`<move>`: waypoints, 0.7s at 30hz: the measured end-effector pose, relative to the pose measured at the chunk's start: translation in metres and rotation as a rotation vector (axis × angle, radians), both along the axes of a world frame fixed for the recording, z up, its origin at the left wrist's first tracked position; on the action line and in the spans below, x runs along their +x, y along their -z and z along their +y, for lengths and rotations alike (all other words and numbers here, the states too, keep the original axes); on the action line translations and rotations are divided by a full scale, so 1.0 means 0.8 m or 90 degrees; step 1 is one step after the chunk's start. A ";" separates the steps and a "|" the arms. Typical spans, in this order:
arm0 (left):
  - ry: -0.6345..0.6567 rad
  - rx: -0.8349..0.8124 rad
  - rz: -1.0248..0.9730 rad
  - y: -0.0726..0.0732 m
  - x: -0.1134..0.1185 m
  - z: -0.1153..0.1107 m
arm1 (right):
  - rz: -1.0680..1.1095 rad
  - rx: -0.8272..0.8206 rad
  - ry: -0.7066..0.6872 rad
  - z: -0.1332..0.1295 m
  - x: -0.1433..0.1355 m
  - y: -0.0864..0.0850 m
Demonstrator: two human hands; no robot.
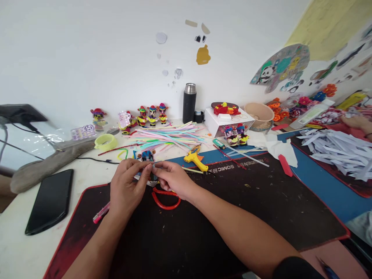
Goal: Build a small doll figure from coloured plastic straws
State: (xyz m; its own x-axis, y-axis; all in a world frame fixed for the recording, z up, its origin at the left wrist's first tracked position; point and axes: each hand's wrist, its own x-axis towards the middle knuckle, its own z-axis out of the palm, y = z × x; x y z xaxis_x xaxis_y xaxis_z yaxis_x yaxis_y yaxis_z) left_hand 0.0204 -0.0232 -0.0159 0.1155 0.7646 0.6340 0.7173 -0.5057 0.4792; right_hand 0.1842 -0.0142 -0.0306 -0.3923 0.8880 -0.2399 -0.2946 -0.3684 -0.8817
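Observation:
My left hand (pixel 129 184) and my right hand (pixel 171 178) meet at the fingertips over the back left of the black mat (pixel 203 232). Both are pinched round something small and pale, mostly hidden by the fingers. Just behind them stands a small figure with a blue hat (pixel 147 155), its lower part covered by my hands. Red-handled scissors (pixel 166 205) lie on the mat beneath my right hand. A pink pen (pixel 101 212) rests beside my left wrist. The yellow glue gun (pixel 196 158) lies beyond my right hand.
Pastel fuzzy stems (pixel 171 135) are heaped at the back, near several small figures (pixel 152 115). A black flask (pixel 189 104) stands by the wall. At left are a phone (pixel 50 201) and tape (pixel 105 143). White strips (pixel 340 153) and another person's hand (pixel 356 123) are at right.

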 end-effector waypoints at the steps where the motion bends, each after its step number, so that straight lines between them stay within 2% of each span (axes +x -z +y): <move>1: 0.001 0.001 0.003 0.000 0.000 0.000 | 0.001 0.001 0.001 0.000 0.000 0.000; 21: 0.004 -0.017 0.013 0.002 0.000 0.000 | -0.029 -0.006 -0.001 -0.002 0.001 -0.005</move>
